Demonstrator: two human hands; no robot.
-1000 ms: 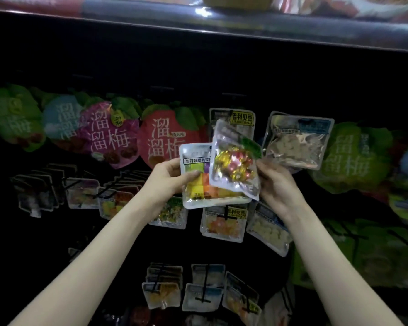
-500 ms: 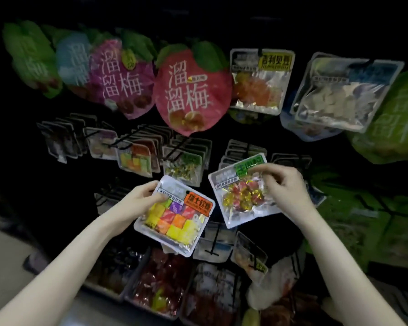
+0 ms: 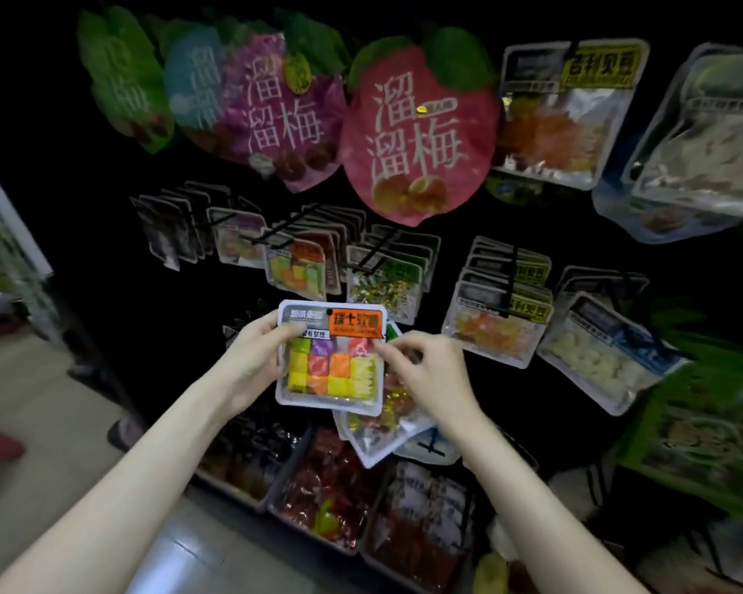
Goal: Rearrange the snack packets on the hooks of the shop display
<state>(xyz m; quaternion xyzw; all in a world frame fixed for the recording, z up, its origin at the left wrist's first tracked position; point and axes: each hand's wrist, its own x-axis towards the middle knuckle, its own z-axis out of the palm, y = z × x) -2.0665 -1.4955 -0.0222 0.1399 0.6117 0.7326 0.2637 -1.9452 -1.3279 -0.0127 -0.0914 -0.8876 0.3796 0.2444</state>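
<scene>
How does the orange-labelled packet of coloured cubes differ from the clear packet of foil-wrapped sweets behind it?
The orange-labelled packet of coloured cubes sits upright in front, fully visible; the clear packet of foil-wrapped sweets is tilted and mostly hidden. The left hand grips the cubes packet; the right hand is at the sweets packet. Both are off the hooks.

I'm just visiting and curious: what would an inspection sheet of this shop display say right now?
Surface: dark hook display wall with rows of hanging packets.
Job's things: colourful cube-candy packet held in front of the hooks; a wrapped-candy packet lies behind it, partly hidden.
Clutter: bins of red-wrapped snacks below the hooks.
Grippers: left hand grips the cube-candy packet's left edge; right hand pinches at its right edge, and whether it also holds the rear packet cannot be told.
Cables: nothing seen.
Surroundings: large plum bags hang along the top row; tiled floor at left.
</scene>
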